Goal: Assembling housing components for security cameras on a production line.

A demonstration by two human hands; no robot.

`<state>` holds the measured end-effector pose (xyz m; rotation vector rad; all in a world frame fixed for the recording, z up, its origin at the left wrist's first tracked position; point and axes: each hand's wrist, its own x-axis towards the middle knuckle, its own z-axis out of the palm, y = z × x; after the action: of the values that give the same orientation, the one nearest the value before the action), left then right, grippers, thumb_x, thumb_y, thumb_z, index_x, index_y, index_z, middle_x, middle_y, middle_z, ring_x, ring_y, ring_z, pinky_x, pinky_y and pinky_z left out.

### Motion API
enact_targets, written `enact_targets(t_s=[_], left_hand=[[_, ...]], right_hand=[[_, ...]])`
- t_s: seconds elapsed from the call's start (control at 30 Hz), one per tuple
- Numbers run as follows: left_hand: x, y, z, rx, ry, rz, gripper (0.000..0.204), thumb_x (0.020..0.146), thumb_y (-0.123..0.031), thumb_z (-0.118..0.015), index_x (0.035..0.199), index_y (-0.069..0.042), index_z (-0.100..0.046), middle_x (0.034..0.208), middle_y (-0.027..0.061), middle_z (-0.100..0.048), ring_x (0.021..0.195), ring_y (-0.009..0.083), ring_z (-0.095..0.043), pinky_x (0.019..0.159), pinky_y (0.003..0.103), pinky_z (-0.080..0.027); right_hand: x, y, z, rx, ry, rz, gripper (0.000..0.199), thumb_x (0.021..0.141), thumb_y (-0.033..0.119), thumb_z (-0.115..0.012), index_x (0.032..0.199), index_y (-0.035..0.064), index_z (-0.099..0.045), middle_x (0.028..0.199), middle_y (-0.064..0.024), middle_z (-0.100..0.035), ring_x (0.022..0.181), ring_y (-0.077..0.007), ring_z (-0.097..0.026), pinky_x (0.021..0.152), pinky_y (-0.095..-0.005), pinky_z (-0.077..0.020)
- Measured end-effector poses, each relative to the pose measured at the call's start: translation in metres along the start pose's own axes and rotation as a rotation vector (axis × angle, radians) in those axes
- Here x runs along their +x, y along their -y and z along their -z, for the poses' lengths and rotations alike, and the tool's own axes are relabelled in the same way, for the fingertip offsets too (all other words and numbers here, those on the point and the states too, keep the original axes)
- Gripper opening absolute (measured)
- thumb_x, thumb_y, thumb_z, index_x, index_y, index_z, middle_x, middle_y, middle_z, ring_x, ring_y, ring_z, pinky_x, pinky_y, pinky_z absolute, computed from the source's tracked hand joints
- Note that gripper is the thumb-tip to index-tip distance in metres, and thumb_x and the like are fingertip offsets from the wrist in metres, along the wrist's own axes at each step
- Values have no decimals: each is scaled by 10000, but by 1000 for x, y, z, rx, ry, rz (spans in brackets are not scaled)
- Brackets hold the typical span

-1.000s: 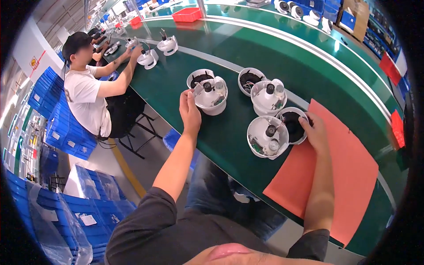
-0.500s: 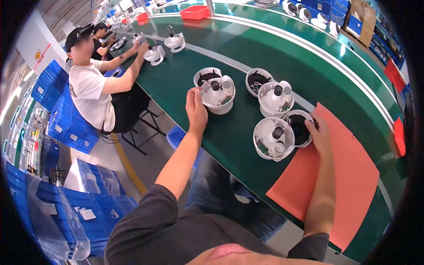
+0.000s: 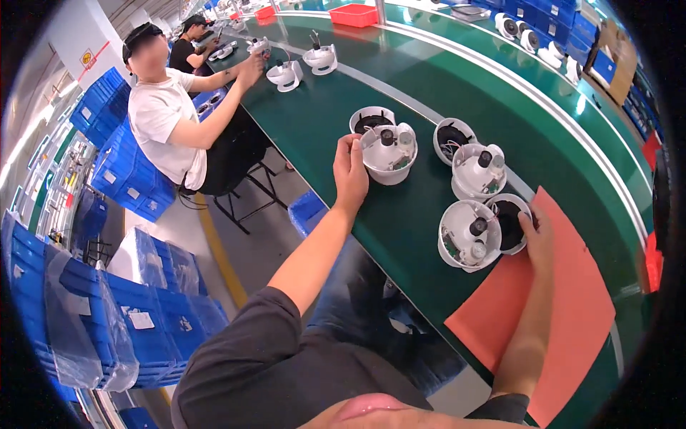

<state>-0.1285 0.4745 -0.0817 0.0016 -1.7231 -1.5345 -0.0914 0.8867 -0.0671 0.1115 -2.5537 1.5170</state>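
My left hand (image 3: 351, 177) is closed on the left edge of a white camera housing (image 3: 389, 168), which has a black lens and a clear dome on its top. Behind that housing, a white ring-shaped cover (image 3: 372, 118) with a dark inside touches it. Thumb and fingers of my right hand (image 3: 539, 236) grip the rim of a round black-lined cover (image 3: 509, 222). This cover leans against the nearest white camera housing (image 3: 457, 239), where a green circuit board shows. Between and beyond my hands stands another open camera housing (image 3: 471, 180), with a black-lined cover (image 3: 452, 136) behind it.
A red-orange mat (image 3: 572, 300) lies under my right forearm on the green bench (image 3: 400, 229). Farther left, a co-worker in a white shirt (image 3: 161, 107) handles a white part beside two more camera housings. Blue crates (image 3: 193, 307) stand behind on the left. A red tray (image 3: 354, 14) is at the back.
The whole view has shifted, so the bench and parts appear farther right and slightly lower. Both my hands stay on the same parts.
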Motion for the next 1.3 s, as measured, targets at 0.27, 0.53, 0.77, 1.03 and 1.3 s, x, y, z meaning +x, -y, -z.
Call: enact_targets(t_s=[0.27, 0.53, 0.77, 1.03, 1.3], left_hand=[[-1, -9, 0, -1, 2, 42, 231, 1020, -206, -459, 1073, -13, -573, 939, 75, -620, 883, 146, -558, 814, 291, -447], [-1, -10, 3, 32, 43, 64, 250, 1042, -228, -426, 1074, -21, -562, 988, 56, -596, 953, 134, -518, 872, 275, -411], [-1, -9, 1, 24, 11, 29, 244, 1024, -224, -455, 1060, -16, -577, 963, 97, -637, 912, 173, -577, 840, 311, -451], [-1, -6, 1, -27, 8, 20, 223, 1022, -202, -460, 1056, -13, -575, 950, 84, -625, 909, 157, -565, 832, 293, -445], [-2, -13, 0, 5, 52, 40, 253, 1041, -229, -431, 1082, -20, -569, 1018, 50, -598, 983, 123, -514, 889, 269, -405]], right_hand=[[1, 3, 5, -115, 30, -37, 385, 939, 232, -643, 1213, -35, -601, 1062, -73, -662, 999, -157, -597, 908, -298, -451], [0, -1, 1, -12, 7, 8, 336, 929, 241, -636, 1153, -10, -631, 1033, -97, -674, 960, -190, -618, 886, -320, -466], [-2, 12, 4, -22, 34, -4, 334, 933, 237, -630, 1144, -20, -632, 1027, -93, -678, 949, -188, -620, 872, -314, -470], [1, 4, 4, -48, 31, 2, 350, 932, 243, -638, 1157, -25, -630, 1032, -97, -677, 961, -182, -620, 881, -310, -470], [-3, 7, 3, 31, 12, -24, 375, 927, 267, -647, 1157, -28, -630, 1039, -109, -679, 978, -194, -620, 898, -320, -466]])
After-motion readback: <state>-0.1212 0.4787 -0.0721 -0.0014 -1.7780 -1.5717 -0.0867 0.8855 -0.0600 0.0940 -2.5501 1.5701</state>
